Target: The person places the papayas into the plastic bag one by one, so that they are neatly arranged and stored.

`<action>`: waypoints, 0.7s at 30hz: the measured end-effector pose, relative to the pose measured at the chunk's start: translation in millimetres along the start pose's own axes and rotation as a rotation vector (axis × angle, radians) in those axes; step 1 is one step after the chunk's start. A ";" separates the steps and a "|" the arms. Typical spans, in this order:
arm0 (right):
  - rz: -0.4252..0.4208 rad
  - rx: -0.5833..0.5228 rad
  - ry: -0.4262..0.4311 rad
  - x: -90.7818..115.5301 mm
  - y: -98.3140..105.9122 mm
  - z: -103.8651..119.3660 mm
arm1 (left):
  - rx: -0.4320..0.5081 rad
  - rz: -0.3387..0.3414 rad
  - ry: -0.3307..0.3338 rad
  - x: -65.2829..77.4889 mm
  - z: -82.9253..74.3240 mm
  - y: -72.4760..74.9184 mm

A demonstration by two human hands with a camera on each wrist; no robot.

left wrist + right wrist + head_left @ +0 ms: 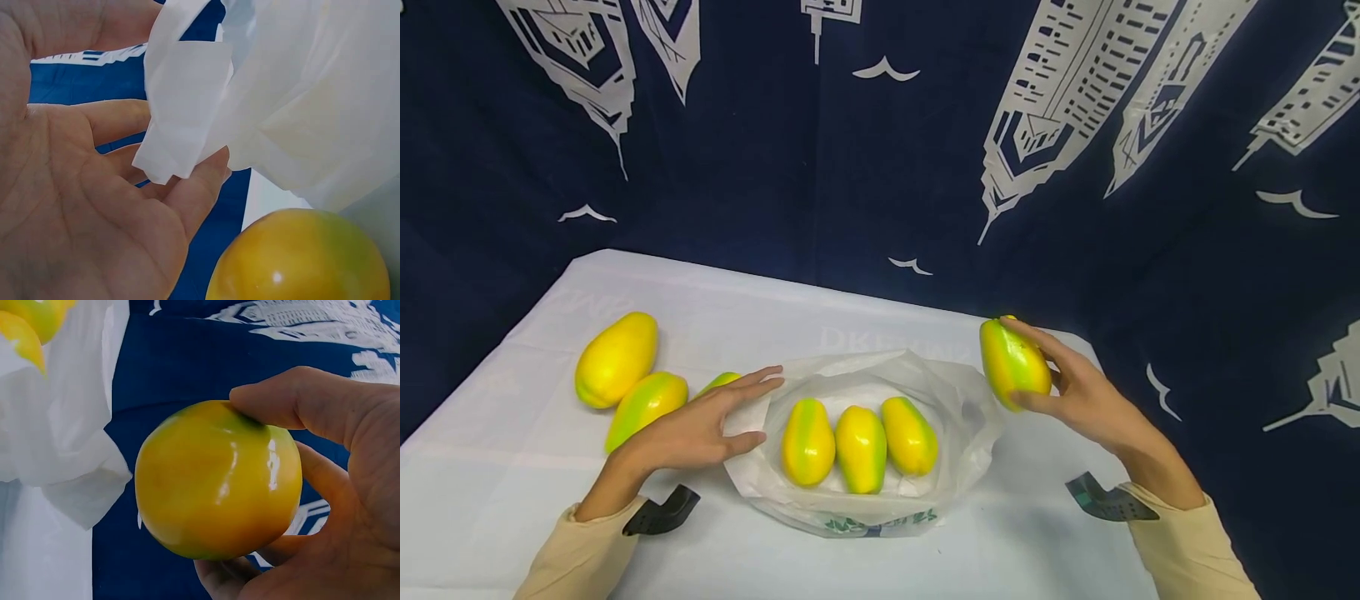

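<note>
A translucent white plastic bag (pixel 970 433) lies with its mouth spread wide, three yellow-green mangoes side by side inside: left (pixel 808 442), middle (pixel 861 450) and right (pixel 910 435). My left hand (pixel 700 429) is at the bag's left rim, fingers extended and thumb apart. In the left wrist view the bag's handle (pixel 184 106) hangs across those fingers. My right hand (pixel 1086 392) grips another mango (pixel 1015 364) between thumb and fingers, raised just beyond the bag's right side. In the right wrist view this mango (pixel 215 481) appears end-on.
On the table's left side lie a large yellow mango (pixel 617 358), a greener mango (pixel 647 408) and another mango (pixel 721 381) partly hidden behind my left hand. The white-covered table (pixel 497 500) ends at a dark blue cloth (pixel 850 183) with white building prints.
</note>
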State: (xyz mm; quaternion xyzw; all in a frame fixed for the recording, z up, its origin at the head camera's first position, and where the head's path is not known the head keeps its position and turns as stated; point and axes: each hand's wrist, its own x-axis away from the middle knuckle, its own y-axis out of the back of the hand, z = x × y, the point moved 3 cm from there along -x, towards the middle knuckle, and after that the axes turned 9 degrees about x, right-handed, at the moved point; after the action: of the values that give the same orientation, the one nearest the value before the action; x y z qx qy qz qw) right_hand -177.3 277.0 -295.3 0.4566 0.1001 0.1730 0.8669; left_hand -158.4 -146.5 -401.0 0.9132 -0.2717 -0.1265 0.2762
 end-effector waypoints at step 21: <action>0.254 0.118 0.209 -51.4 -45.8 46.6 | -0.015 -0.015 0.006 0.9 -2.8 3.3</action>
State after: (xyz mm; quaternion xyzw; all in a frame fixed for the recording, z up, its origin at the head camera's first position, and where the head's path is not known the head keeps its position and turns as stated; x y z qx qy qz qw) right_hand -199.6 197.7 -306.1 0.4951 0.1414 0.3216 0.7947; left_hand -158.0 -148.1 -396.9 0.9135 -0.2629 -0.1281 0.2829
